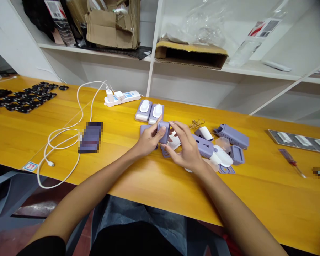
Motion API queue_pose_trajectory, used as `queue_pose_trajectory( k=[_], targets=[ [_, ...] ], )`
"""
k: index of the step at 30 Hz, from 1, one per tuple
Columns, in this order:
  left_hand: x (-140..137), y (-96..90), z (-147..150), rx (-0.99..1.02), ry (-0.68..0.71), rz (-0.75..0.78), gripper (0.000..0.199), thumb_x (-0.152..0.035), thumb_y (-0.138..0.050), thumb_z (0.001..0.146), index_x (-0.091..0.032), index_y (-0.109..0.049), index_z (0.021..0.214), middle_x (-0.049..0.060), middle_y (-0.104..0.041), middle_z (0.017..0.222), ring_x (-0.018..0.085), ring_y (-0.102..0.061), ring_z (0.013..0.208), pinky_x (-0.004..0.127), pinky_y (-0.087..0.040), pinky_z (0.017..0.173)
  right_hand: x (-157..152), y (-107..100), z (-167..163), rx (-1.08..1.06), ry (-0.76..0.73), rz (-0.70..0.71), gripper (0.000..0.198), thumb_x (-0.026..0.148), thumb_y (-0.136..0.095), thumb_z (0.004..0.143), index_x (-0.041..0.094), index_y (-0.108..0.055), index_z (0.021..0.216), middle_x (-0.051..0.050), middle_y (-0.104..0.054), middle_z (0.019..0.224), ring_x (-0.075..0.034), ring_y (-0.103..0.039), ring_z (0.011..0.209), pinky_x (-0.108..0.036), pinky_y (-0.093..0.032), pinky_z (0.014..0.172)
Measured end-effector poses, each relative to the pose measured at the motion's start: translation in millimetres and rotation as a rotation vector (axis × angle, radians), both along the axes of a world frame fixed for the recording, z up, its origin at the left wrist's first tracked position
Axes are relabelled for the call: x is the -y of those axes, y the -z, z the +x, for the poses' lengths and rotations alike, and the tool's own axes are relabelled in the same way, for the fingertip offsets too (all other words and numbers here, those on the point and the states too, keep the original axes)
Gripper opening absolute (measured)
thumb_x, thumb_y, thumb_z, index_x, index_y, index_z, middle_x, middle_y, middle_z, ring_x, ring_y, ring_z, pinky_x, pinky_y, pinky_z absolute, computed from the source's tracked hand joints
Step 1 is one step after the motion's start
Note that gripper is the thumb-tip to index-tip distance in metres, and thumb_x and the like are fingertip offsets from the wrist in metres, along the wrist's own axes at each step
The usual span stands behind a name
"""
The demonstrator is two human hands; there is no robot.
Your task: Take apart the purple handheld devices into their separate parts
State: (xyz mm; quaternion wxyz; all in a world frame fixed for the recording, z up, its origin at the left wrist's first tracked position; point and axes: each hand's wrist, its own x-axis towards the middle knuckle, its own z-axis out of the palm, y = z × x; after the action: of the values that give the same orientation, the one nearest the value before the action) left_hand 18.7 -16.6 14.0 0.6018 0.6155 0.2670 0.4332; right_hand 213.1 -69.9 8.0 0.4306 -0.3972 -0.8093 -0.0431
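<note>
Above the table, my left hand [150, 139] is closed around a small purple plastic housing part [164, 128], its thumb pressed on the near face. My right hand [186, 147] touches the part's right side with its fingertips, fingers curved and apart from the thumb. Beyond the hands stand two purple units with white oval tops [144, 106], side by side. To the right of my right hand lie loose pieces: a perforated purple shell [233, 136], a slotted purple panel [204, 145], a white oval cover [224, 156] and a purple frame [237, 155]. Pieces behind the hands are partly hidden.
A white power strip [122, 98] with chargers and a long white cable [49, 142] lies left, beside a blurred phone [91, 137]. Black parts [26, 97] cover the far left. A screwdriver [292, 162] and a metal tray [296, 138] lie right. Shelves with cardboard boxes [112, 28] stand behind.
</note>
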Motion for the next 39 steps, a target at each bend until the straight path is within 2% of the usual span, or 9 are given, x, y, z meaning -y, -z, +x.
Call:
queue_pose_trajectory(
  k=[6,9,15,19,23,27,30,34,39],
  targets=[
    [-5,1.4,-5,-0.171,-0.102,0.233,0.059,-0.071,-0.062,0.105,-0.019,-0.082,0.125,0.012,-0.083,0.125,0.029,-0.076,0.13,0.038,-0.059,0.112,0,-1,-5,-0.08,-0.021,-0.034,0.072,0.027,-0.072,0.098,0.03,-0.042,0.164,-0.017,-0.064,0.144,-0.037,-0.067,0.129,-0.055,-0.061,0.104],
    [-8,-1.2,-10,-0.313,-0.107,0.404,0.05,-0.061,-0.053,0.112,-0.021,-0.082,0.117,0.012,-0.083,0.123,0.029,-0.074,0.13,0.041,-0.054,0.118,0,-1,-5,-0.08,-0.032,-0.03,0.069,0.026,-0.073,0.096,0.027,-0.043,0.159,-0.016,-0.067,0.137,-0.035,-0.068,0.12,-0.052,-0.059,0.1],
    [-17,0.2,-19,-0.701,-0.227,0.727,0.05,-0.043,-0.037,0.118,-0.019,-0.08,0.111,0.015,-0.082,0.124,0.031,-0.069,0.124,0.049,-0.047,0.117,-2,-3,5,0.07,0.017,-0.157,0.018,0.019,-0.058,0.101,0.024,-0.063,0.118,-0.009,-0.068,0.104,-0.029,-0.067,0.095,-0.043,-0.055,0.087],
    [-21,8.3,-18,-0.803,-0.28,0.737,0.041,-0.037,-0.041,0.118,-0.019,-0.078,0.116,0.013,-0.081,0.129,0.03,-0.068,0.128,0.048,-0.046,0.115,-7,7,6,0.267,0.046,-0.177,0.019,0.011,-0.054,0.099,0.022,-0.068,0.107,-0.012,-0.072,0.106,-0.029,-0.067,0.094,-0.042,-0.053,0.085],
    [-22,16.3,-16,-0.861,-0.333,0.743,0.032,-0.034,-0.049,0.115,-0.02,-0.077,0.115,0.013,-0.078,0.136,0.031,-0.065,0.135,0.048,-0.044,0.115,-2,9,-4,0.288,0.011,-0.096,0.021,0.01,-0.054,0.098,0.023,-0.07,0.103,-0.013,-0.072,0.106,-0.03,-0.065,0.094,-0.043,-0.053,0.085],
    [-21,19.7,-16,-0.895,-0.394,0.71,0.02,-0.038,-0.067,0.107,-0.021,-0.074,0.114,0.014,-0.074,0.143,0.034,-0.06,0.143,0.054,-0.041,0.12,9,4,-17,0.333,-0.132,-0.087,0.014,0.029,-0.062,0.105,0.021,-0.072,0.111,-0.015,-0.071,0.112,-0.034,-0.065,0.108,-0.049,-0.057,0.094],
    [-23,20.3,-17,-0.931,-0.432,0.597,0.027,-0.042,-0.077,0.098,-0.022,-0.072,0.116,0.015,-0.069,0.148,0.038,-0.058,0.145,0.057,-0.045,0.115,15,2,-23,0.43,-0.159,-0.128,0.025,0.042,-0.068,0.106,0.019,-0.073,0.116,-0.017,-0.069,0.117,-0.037,-0.063,0.113,-0.052,-0.057,0.095],
    [-30,22.7,-20,-0.934,-0.441,0.494,0.03,-0.031,-0.081,0.088,-0.025,-0.072,0.116,0.013,-0.069,0.14,0.038,-0.061,0.137,0.052,-0.053,0.107,15,2,-24,0.482,-0.14,-0.188,0.013,0.031,-0.067,0.106,0.02,-0.071,0.113,-0.016,-0.068,0.12,-0.033,-0.063,0.109,-0.049,-0.057,0.091],
    [-40,24.5,-21,-0.798,-0.536,0.495,0.034,-0.023,-0.081,0.079,-0.023,-0.073,0.111,0.01,-0.071,0.13,0.034,-0.066,0.127,0.048,-0.054,0.114,14,2,-22,0.501,-0.102,-0.182,0.011,0.022,-0.061,0.105,0.02,-0.069,0.113,-0.016,-0.067,0.123,-0.031,-0.062,0.106,-0.047,-0.057,0.088]
  ],
)
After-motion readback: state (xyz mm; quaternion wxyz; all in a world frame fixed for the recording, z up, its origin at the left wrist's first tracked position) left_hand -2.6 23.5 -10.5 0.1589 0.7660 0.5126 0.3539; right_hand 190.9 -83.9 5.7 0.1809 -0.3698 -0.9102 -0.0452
